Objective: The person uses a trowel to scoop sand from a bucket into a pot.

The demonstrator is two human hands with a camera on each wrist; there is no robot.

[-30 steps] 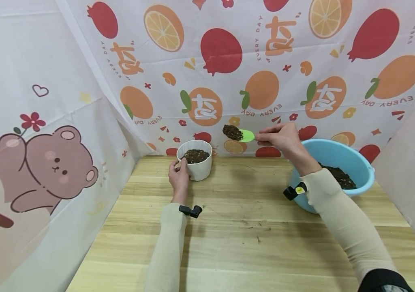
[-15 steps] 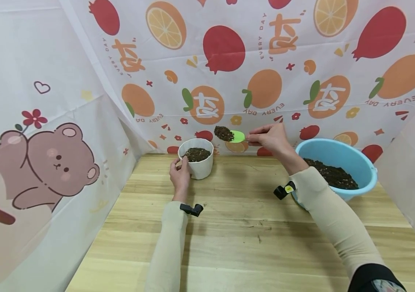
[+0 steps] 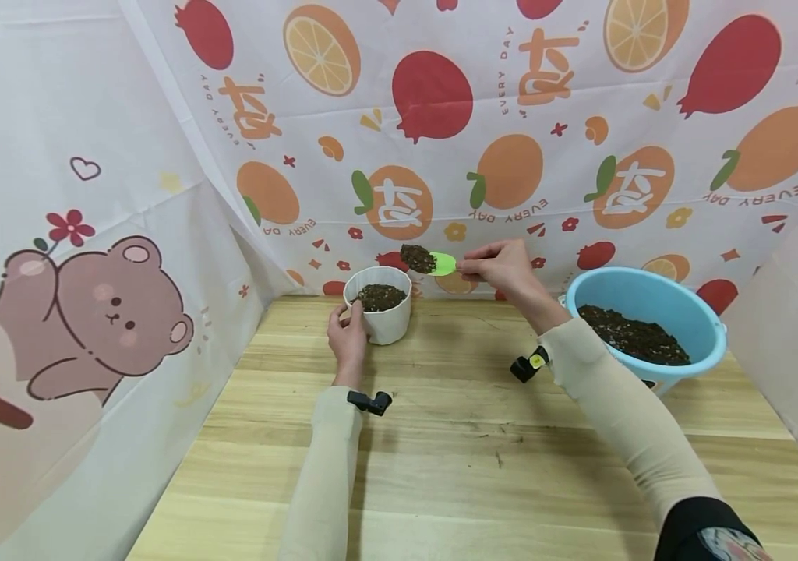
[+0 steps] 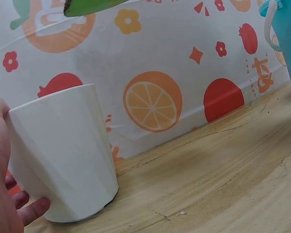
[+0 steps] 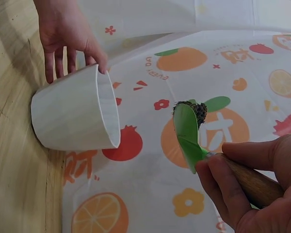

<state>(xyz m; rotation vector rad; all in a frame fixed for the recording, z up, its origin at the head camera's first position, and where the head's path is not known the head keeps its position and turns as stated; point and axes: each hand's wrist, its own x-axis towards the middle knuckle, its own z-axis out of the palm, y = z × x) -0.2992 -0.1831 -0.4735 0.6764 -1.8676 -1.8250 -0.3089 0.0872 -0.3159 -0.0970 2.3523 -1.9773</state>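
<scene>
L hand grips the white pot nr the back edge of the table, twd its back L corner, thumb at rim & fingers round the wall, prob. to steady it. R hand pinches the green trowel by its handle, just R of & above the pot, apart from it, prob. held level so the soil load doesn't spill. Blue bucket w/ more soil sits nr the back R corner. Only head view shows pot soil; only R wrist cam shows the handle's wood clearly; L wrist cam misses R hand altogether
</scene>
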